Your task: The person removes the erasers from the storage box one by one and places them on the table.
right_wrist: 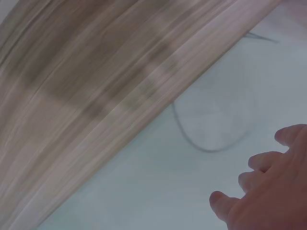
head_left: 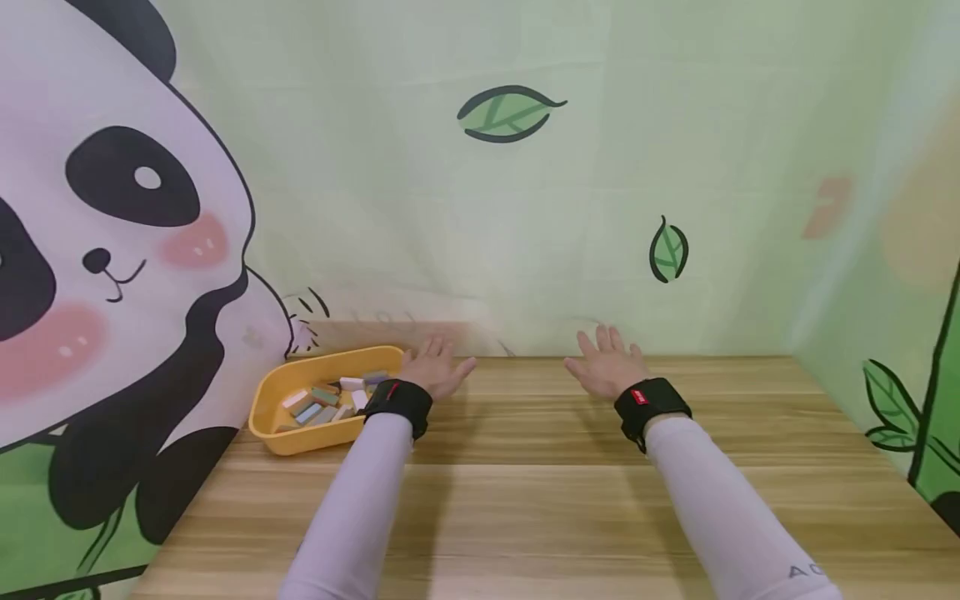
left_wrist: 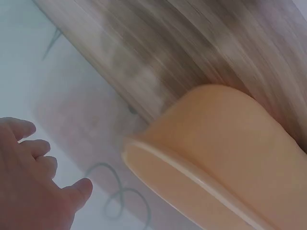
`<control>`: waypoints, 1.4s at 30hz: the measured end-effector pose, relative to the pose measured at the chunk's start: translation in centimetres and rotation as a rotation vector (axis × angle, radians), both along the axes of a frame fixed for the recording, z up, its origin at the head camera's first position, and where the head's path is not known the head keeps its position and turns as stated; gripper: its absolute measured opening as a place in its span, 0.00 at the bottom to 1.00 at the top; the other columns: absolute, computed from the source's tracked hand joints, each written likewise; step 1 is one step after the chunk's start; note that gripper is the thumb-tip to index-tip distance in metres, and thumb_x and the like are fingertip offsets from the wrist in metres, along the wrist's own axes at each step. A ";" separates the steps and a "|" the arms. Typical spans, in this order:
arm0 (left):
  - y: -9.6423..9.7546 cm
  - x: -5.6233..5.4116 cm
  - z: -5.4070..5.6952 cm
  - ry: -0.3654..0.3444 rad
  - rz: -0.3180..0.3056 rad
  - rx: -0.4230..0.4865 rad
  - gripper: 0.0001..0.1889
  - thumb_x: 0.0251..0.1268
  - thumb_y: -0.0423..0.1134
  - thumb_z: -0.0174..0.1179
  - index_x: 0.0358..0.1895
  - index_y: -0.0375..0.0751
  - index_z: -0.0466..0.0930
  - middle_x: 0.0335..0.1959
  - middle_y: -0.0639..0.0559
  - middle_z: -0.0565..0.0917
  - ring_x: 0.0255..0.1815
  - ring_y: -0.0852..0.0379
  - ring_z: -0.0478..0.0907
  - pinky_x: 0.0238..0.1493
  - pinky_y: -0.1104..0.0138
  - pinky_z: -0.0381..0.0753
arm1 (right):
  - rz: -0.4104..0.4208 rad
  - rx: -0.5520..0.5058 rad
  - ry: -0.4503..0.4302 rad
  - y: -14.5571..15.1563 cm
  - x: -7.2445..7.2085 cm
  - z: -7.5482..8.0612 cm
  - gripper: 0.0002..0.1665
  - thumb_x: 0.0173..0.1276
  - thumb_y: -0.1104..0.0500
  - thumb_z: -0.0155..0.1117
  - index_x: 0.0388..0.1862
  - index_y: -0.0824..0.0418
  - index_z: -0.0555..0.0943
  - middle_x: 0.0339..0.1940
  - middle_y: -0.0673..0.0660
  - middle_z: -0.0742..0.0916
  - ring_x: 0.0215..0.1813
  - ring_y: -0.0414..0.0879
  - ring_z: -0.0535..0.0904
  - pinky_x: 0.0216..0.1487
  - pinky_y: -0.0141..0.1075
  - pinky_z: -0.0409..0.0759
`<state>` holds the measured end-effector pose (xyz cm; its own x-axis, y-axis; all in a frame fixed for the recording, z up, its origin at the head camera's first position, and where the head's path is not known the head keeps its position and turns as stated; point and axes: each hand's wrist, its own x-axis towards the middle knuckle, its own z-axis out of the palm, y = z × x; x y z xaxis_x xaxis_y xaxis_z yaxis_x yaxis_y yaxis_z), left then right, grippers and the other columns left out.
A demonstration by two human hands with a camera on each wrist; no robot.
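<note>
My left hand [head_left: 435,367] is held out over the table by the right end of a yellow basin [head_left: 272,392], fingers spread and holding nothing. Several small blocks [head_left: 324,397] in white, grey, blue and green lie inside the basin. To the right, my right hand [head_left: 609,365] reaches forward with its fingers apart, also holding nothing. In the left wrist view the basin's outer wall [left_wrist: 225,124] fills the lower right, with the left hand [left_wrist: 33,187] apart from it. The right wrist view has the right hand [right_wrist: 276,184] near the table's back edge.
The wood-grain table [head_left: 517,508] ends at a pale green cloth backdrop [head_left: 390,167] with printed leaves. A large printed panda [head_left: 112,250] covers the cloth at left. Another printed cloth side [head_left: 885,317] borders the table at right.
</note>
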<state>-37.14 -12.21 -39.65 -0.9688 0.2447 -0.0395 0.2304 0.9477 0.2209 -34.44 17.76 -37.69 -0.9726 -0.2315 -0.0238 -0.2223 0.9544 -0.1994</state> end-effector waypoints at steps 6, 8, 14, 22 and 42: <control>-1.8 -0.1 -0.1 0.020 0.014 0.034 0.40 0.75 0.64 0.33 0.76 0.36 0.50 0.77 0.38 0.50 0.78 0.43 0.41 0.70 0.42 0.43 | 0.023 0.011 -0.011 -1.6 -0.4 -0.5 0.40 0.79 0.40 0.36 0.79 0.62 0.49 0.77 0.71 0.51 0.77 0.65 0.39 0.69 0.64 0.43; -2.8 -0.1 -0.1 0.026 0.021 0.034 0.39 0.75 0.63 0.33 0.76 0.35 0.51 0.77 0.37 0.50 0.78 0.42 0.42 0.70 0.42 0.45 | 0.035 0.005 -0.025 -2.5 -0.4 -0.6 0.40 0.78 0.40 0.36 0.79 0.62 0.49 0.77 0.70 0.51 0.77 0.65 0.39 0.69 0.64 0.43; -6.3 0.2 0.0 0.014 0.093 0.035 0.39 0.76 0.62 0.32 0.75 0.34 0.53 0.76 0.35 0.51 0.77 0.40 0.43 0.68 0.40 0.48 | 0.103 0.020 -0.021 -5.2 0.0 -0.9 0.40 0.78 0.39 0.38 0.79 0.60 0.50 0.78 0.69 0.52 0.78 0.64 0.41 0.69 0.63 0.46; -9.5 0.3 0.3 -0.014 0.143 0.089 0.39 0.76 0.60 0.32 0.74 0.29 0.51 0.76 0.30 0.47 0.77 0.35 0.39 0.68 0.38 0.46 | 0.208 0.051 0.035 -9.6 0.4 -2.3 0.40 0.77 0.36 0.38 0.79 0.56 0.53 0.78 0.65 0.53 0.78 0.61 0.44 0.71 0.56 0.50; -14.3 -0.9 -1.0 -0.028 0.270 0.097 0.42 0.75 0.61 0.33 0.74 0.26 0.45 0.75 0.27 0.44 0.76 0.33 0.37 0.63 0.31 0.40 | 0.464 0.062 0.089 -25.2 6.4 -3.9 0.41 0.75 0.32 0.38 0.80 0.51 0.52 0.80 0.50 0.54 0.79 0.48 0.40 0.72 0.52 0.49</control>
<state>-38.00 -26.50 -40.61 -0.9982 -0.0176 -0.0565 -0.0346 0.9482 0.3158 -28.05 -7.45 -41.63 -0.7655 -0.6429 0.0277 -0.6418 0.7596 -0.1055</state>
